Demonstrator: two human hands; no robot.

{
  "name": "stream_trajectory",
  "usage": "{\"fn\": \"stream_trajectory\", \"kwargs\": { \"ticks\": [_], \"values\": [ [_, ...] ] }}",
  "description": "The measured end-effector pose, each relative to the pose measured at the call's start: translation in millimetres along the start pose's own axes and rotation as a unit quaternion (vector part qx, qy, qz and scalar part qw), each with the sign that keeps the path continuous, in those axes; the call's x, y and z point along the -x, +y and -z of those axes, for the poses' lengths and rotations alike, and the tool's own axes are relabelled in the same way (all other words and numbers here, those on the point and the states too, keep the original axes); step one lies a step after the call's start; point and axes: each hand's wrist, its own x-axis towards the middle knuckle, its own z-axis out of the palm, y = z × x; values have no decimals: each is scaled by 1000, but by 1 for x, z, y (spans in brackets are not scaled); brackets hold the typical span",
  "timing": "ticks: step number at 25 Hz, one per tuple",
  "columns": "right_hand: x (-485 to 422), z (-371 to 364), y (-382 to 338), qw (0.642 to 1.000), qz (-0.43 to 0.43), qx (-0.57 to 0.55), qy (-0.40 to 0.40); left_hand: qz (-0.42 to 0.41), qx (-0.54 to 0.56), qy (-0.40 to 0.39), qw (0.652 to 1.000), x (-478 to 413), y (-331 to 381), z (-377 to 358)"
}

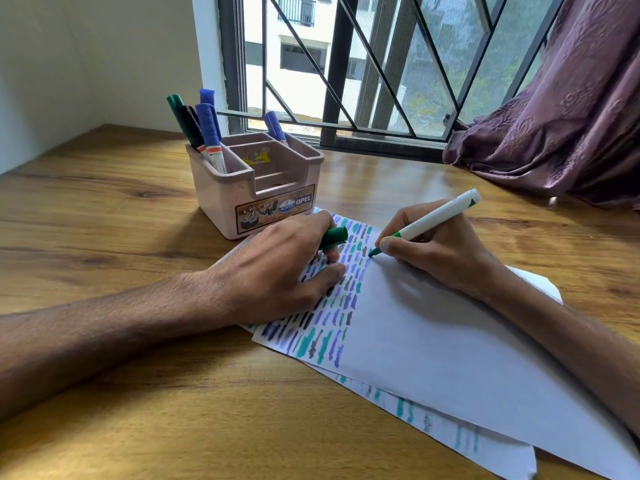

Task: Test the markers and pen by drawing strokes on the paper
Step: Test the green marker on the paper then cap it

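Grained wooden counter [104, 220] with a slight sheen; matt white paper [433, 341]; pink plastic holder [221, 199]; purple embossed cloth curtain [554, 116].

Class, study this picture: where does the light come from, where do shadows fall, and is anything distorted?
Head view: daylight enters through the window; the organiser and right hand throw shadows toward the camera; the frame's edges look stretched, wide-angle.

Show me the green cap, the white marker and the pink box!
cap [335, 236]: head view, on its round free end.
marker [437, 213]: head view, on the middle of the white barrel.
box [216, 199]: head view, on the bare front wall left of the label.
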Motion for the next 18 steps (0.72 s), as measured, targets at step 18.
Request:
{"fn": "stream_trajectory", "kwargs": {
  "ticks": [18],
  "values": [
    [-4, -1, 6, 999, -21, -32, 20, 1, 7, -1, 1000, 1, 1, 2]
  ]
}}
